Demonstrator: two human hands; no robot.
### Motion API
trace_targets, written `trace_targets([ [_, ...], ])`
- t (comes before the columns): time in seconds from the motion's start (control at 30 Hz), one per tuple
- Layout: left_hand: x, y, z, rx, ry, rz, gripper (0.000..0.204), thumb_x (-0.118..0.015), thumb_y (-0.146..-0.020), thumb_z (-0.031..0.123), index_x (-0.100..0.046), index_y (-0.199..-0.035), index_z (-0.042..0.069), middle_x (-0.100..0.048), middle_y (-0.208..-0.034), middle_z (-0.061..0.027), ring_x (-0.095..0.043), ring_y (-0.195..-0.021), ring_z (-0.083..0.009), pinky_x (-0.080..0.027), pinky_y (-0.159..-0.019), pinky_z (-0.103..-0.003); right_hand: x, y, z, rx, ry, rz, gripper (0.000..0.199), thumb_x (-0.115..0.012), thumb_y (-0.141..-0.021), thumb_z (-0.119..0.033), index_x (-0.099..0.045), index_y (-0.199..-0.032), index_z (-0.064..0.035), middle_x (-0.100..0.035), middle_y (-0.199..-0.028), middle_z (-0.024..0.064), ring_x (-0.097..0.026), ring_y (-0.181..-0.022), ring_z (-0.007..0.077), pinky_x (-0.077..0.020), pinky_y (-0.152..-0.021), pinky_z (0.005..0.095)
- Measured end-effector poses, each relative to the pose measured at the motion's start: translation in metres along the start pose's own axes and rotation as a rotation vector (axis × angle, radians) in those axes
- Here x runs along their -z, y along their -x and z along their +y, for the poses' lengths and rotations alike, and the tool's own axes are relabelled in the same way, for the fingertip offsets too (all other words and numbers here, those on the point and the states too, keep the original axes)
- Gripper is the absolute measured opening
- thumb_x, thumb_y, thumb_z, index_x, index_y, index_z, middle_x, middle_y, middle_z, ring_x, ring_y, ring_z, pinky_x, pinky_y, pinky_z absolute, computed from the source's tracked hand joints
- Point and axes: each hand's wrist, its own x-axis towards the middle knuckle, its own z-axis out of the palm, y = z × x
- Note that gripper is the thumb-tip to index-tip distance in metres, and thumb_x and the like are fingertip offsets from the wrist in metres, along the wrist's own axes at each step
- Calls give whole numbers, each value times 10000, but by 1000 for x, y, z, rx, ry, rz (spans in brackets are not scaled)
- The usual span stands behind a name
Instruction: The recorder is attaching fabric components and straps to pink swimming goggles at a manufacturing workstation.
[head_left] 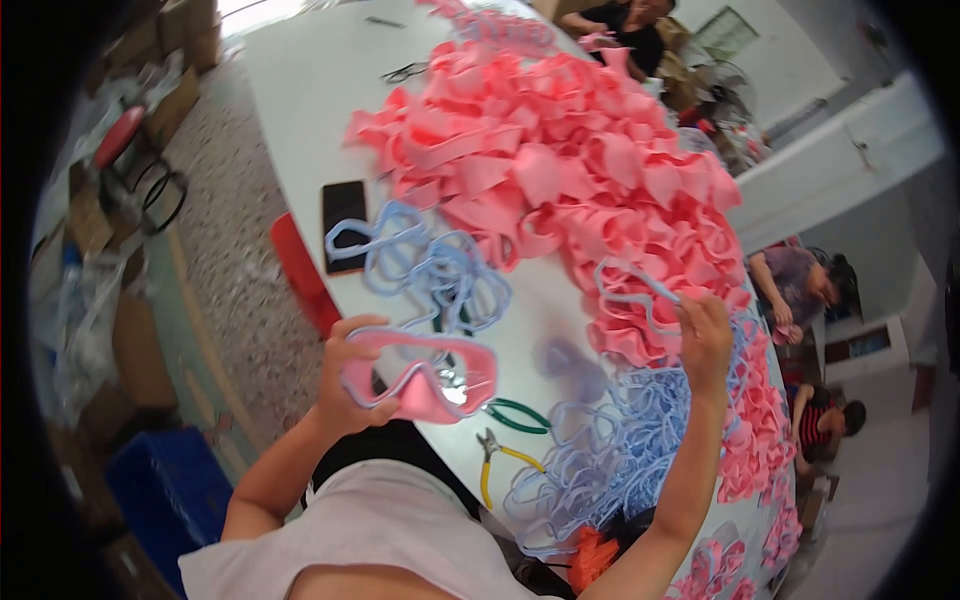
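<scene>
Up close, left hand (345, 385) wrapped around a pink goggle frame (420, 375), grip closed on its left end, frame raised above the near edge of the white tabletop (300, 90) with its clear lens facing up. Right hand (705, 335) lifted over the right side of the tabletop, fingers pinched on a pale blue rubber frame (635, 295), grip closed on it, loop hanging to the left of the hand above the pink heap. Big heap of pink rubber parts (560, 170) spread across the middle and far half of the tabletop, running down the right edge as well. Small cluster of blue frames (430, 265) lying left of centre, just beside the pink heap. Larger pile of blue frames (600, 450) below the right hand, near the lower right edge. Dark phone (344, 225) flat near the left edge, touching the small blue cluster at its corner. Green-handled pliers (515, 415) on the tabletop just right of the held goggle frame; yellow-handled pliers (495, 460) just below them, near the tabletop's edge. Scissors (403, 71) far off toward the top, well apart from both hands. Red stool (300, 270) on the floor beside the left edge. Blue crate (165, 495) on the floor at lower left. Other people seated at the far end and along the right side.
</scene>
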Motion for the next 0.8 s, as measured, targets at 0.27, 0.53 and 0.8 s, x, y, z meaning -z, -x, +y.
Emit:
trace_targets([
  [0.27, -36, -7, -6, -226, 80, -2, 922, -912, -609, 261, -342, -1317, 107, -498, -1239, -242, -534, -1146, -341, -467, -932, -437, -17, -18, -131, 62, -890, -171, 293, -736, -770, 22, -711, -1052, -53, -628, -841, 67, -568, -638, 135, -438, -534, 252],
  [0.53, -27, -14, 4, -313, -43, -71, 895, -932, -557, 309, -397, -1255, 136, -524, -1235, -199, -547, -1119, -328, -451, -933, -437, -37, -10, -163, 113, -814, -50, 273, -758, -732, -12, -717, -996, -68, -597, -797, 51, -555, -659, 177, -428, -541, 290],
  [0.8, -24, -8, 17, -435, -172, -132, 741, -917, -577, 401, -429, -1085, 170, -529, -1218, -190, -563, -1060, -321, -464, -893, -437, -27, -8, -178, 224, -745, 4, 300, -821, -638, -110, -720, -920, -89, -594, -810, 15, -516, -701, 191, -387, -609, 321],
])
